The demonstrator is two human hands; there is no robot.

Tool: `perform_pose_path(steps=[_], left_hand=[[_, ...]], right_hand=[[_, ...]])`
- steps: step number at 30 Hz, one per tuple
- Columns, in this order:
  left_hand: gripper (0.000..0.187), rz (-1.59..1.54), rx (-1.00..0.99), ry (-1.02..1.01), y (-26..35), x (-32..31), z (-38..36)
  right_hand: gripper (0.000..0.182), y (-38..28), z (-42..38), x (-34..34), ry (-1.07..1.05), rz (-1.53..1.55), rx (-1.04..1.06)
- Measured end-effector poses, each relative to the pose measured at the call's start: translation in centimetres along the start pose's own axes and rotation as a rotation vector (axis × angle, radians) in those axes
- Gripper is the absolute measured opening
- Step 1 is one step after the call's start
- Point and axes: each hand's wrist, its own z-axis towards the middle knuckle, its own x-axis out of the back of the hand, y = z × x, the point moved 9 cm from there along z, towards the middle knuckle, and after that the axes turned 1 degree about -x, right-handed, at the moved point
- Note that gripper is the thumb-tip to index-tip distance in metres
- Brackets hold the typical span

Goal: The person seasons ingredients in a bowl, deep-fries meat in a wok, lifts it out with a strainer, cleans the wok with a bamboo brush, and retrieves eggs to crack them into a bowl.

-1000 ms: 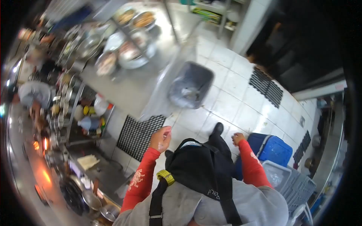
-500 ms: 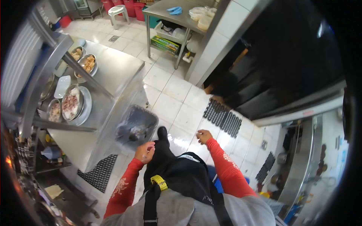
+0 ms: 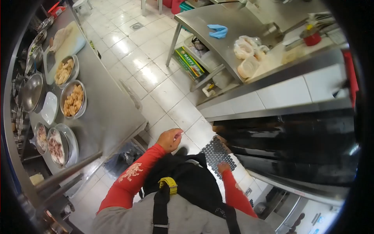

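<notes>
My left hand [image 3: 170, 140] hangs in front of my black apron [image 3: 179, 175], over the tiled floor, with its fingers curled in and nothing visible in them. Low on the other side, my right hand [image 3: 223, 167] is beside the apron, above a black perforated mat [image 3: 217, 154]; its fingers are blurred and cannot be made out. Neither hand touches any object that I can see. Nearest to the left hand are a steel table's corner [image 3: 136, 123] and a dark bin with a plastic liner [image 3: 124, 158] below it.
Along the left steel table stand bowls of orange-brown pieces [image 3: 73, 100], pale pieces [image 3: 64, 71] and pinkish meat [image 3: 57, 149], plus a white dish [image 3: 50, 108] and cutting board [image 3: 74, 43]. Ahead, another steel table [image 3: 194, 21] holds a blue cloth [image 3: 217, 31] and plastic bags [image 3: 247, 48].
My view has shifted forward and turned, bringing the far table nearer. My left hand has moved up and right in view; the right hand sits lower and is less visible.
</notes>
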Motion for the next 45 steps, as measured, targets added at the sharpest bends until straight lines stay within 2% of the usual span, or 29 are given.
perform_pose_path(steps=[1, 2, 3, 4, 5, 6, 7, 9, 10, 12, 14, 16, 18, 20, 22, 24, 27, 30, 32, 35, 45], left_hand=[[0.026, -0.006, -0.002, -0.002, -0.1, -0.1, 2.0], [0.026, 0.034, 0.019, -0.005, -0.9, -0.2, 4.0], [0.026, 0.069, 0.053, -0.004, -2.0, -0.6, 5.6], [0.026, 0.104, 0.088, 0.001, -2.9, -0.8, 7.0], [0.028, 0.094, 0.158, 0.002, -3.9, -0.8, 8.4], [0.028, 0.079, 0.198, 0.086, -5.0, 0.1, 10.3], [0.028, 0.062, 0.235, 0.149, -6.3, 0.4, 11.7], [0.030, -0.007, 0.298, 0.241, -9.8, 0.8, 14.0], [0.030, -0.085, 0.382, 0.313, -12.4, 1.7, 15.3], [0.030, -0.257, 0.568, 0.455, -18.1, 3.0, 17.0], [0.030, -0.530, 0.767, 0.778, -24.6, 4.7, 16.8], [0.028, -0.424, 0.965, 1.030, -34.4, 6.3, 13.6], [0.026, 0.323, 1.050, 1.113, -40.7, 10.3, 9.7], [0.026, 0.356, 1.158, 1.287, -42.4, 13.1, 6.9], [0.025, 0.452, 1.187, 1.340, -50.4, 13.8, 1.9], [0.025, 0.354, 1.256, 1.275, -51.8, 15.5, 3.2], [0.027, 0.376, 1.685, 0.939, -66.1, 11.0, -6.1], [0.034, 0.347, 1.444, 1.037, -69.2, 11.8, -6.6], [0.034, 0.247, 1.389, 1.024, -70.3, 11.9, -6.2], [0.035, 0.182, 1.370, 1.027, -71.8, 11.2, -6.6], [0.039, 0.079, 1.351, 1.007, -72.1, 8.0, -5.9]], right_hand=[[0.034, -0.5, 3.9, 10.4, 0.013, 0.343, -0.368], [0.035, -0.8, 9.4, 14.0, 0.033, 0.462, -0.382], [0.038, -2.4, 15.4, 18.3, 0.008, 0.523, -0.240], [0.039, -4.2, 21.0, 24.1, 0.298, 0.611, -0.064], [0.042, -5.2, 26.8, 27.1, 0.335, 0.623, -0.053], [0.051, -8.2, 32.4, 33.8, 0.430, 0.627, 0.157], [0.053, -11.4, 36.9, 41.7, 0.507, 0.565, 0.266], [0.056, -15.6, 44.2, 53.0, 0.738, 0.508, 0.472], [0.060, -17.0, 47.8, 57.3, 0.847, 0.407, 0.517], [0.070, -19.2, 54.8, 62.1, 0.812, 0.173, 0.506], [0.072, -19.1, 61.3, 61.1, 0.647, 0.010, 0.552], [0.076, -19.5, 64.9, 60.1, 0.559, -0.086, 0.553], [0.080, -19.5, 65.1, 60.2, 0.557, -0.090, 0.555], [0.084, -20.4, 65.4, 60.0, 0.523, -0.068, 0.587], [0.085, -21.1, 65.7, 60.4, 0.486, -0.072, 0.592], [0.084, -21.6, 66.2, 60.2, 0.462, -0.066, 0.620], [0.080, -21.7, 67.0, 59.4, 0.421, -0.051, 0.597], [0.082, -21.9, 67.4, 58.8, 0.358, 0.000, 0.603], [0.080, -21.0, 67.6, 58.4, 0.343, 0.052, 0.553], [0.082, -20.7, 67.7, 58.1, 0.328, 0.081, 0.443], [0.086, -19.1, 67.5, 57.4, 0.286, 0.093, 0.386]])
